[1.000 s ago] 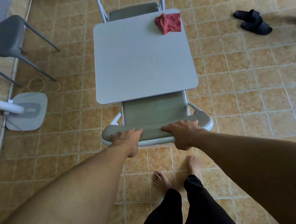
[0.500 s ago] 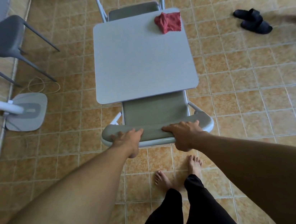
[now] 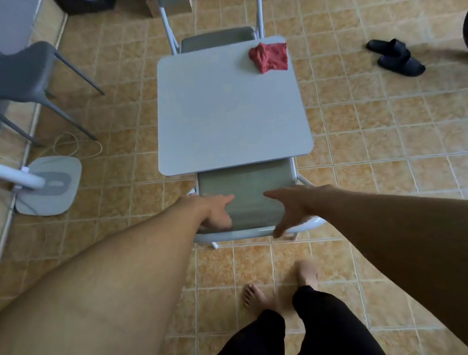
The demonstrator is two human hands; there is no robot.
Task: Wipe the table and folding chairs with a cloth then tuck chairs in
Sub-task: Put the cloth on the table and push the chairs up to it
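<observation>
Hands first: the left hand (image 3: 216,214) and the right hand (image 3: 290,207) both hover over the backrest of the near folding chair (image 3: 246,187), fingers loosened and spread, gripping nothing. Half a second ago both were clamped on that backrest's top rail; now they have let go, the right hand's fingers splayed with one pointing down past the rail, the left half curled just above the padding. Whether either palm touches the backrest is hard to tell through the blur.

That release reads as the end of the push — the near chair's seat sits partly under the bench (image 3: 231,118), its front edge hidden beneath the bench's near rim. In my judgement this chair is tucked, or nearly so, and the task is close to its finish.

Across the bench, on its far side, the second folding chair (image 3: 217,38) stands with its seat slid under the far rim as well. The red cloth (image 3: 270,57) lies crumpled on the bench's far right corner — set down, not in either hand.

Counting: two folding chairs, one bench, one cloth. Off to the left of the bench stand a grey plastic chair (image 3: 17,76) and a white fan base (image 3: 49,185); to its right, one pair of black slippers (image 3: 397,57) on the tiled floor.
</observation>
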